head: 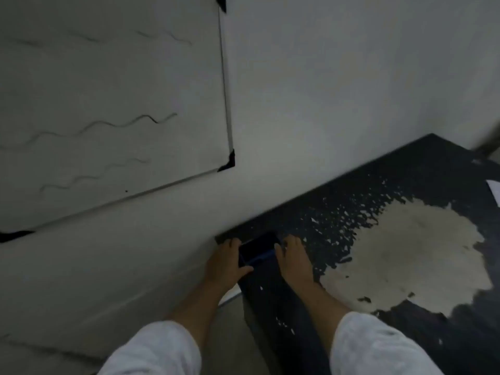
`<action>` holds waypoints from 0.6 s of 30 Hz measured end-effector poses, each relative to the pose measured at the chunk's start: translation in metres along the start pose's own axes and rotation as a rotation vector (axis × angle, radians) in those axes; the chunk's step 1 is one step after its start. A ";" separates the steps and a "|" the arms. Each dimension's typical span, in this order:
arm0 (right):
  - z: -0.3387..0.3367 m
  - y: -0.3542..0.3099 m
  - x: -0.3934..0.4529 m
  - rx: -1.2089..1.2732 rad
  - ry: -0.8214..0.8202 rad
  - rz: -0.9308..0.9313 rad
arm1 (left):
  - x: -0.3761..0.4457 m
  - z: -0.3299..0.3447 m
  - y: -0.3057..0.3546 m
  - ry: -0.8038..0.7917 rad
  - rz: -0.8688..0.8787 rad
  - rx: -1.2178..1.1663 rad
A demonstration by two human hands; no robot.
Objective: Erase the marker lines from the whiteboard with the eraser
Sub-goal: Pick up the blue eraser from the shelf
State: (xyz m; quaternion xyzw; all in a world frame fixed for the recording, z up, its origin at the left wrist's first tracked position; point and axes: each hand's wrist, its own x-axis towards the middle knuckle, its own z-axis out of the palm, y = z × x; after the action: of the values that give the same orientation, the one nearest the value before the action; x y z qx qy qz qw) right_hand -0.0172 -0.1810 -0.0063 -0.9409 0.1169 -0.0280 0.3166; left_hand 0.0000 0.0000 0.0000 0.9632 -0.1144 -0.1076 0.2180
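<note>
Showing two hands, one eraser, one whiteboard and one dark table. The whiteboard (113, 104) hangs on a pale wall (338, 77), with black corner caps at three visible corners. Four wavy marker lines (130, 123) can be counted on its surface: two faint ones near the top, one darker line across the middle, and one fainter line lower down; blur makes further traces uncertain. The eraser (257, 251), a dark block with a blue band along its near edge, lies at the far left corner of the table (405, 180), against the wall and well below the board. The left hand (226, 263) grips the eraser's left end, fingers over the far side and thumb on the near side. The right hand (293, 261) rests against the eraser's right end with fingers curled at its edge; whether it truly clasps it cannot be told. Both forearms emerge from white sleeves (378, 347). A large worn pale patch (411, 255) marks the tabletop to the right of the hands.
</note>
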 end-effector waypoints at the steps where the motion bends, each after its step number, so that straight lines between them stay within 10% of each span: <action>1: 0.004 0.004 -0.001 0.029 -0.018 0.042 | 0.003 0.005 0.000 -0.021 -0.027 -0.019; 18: 0.022 0.023 0.011 0.197 -0.128 0.349 | 0.040 0.038 0.005 0.070 -0.179 0.121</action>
State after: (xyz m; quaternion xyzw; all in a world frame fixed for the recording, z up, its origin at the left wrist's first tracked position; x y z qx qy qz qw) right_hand -0.0079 -0.1886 -0.0386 -0.8707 0.2543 0.0759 0.4140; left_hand 0.0279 -0.0303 -0.0374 0.9842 -0.0266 -0.0858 0.1528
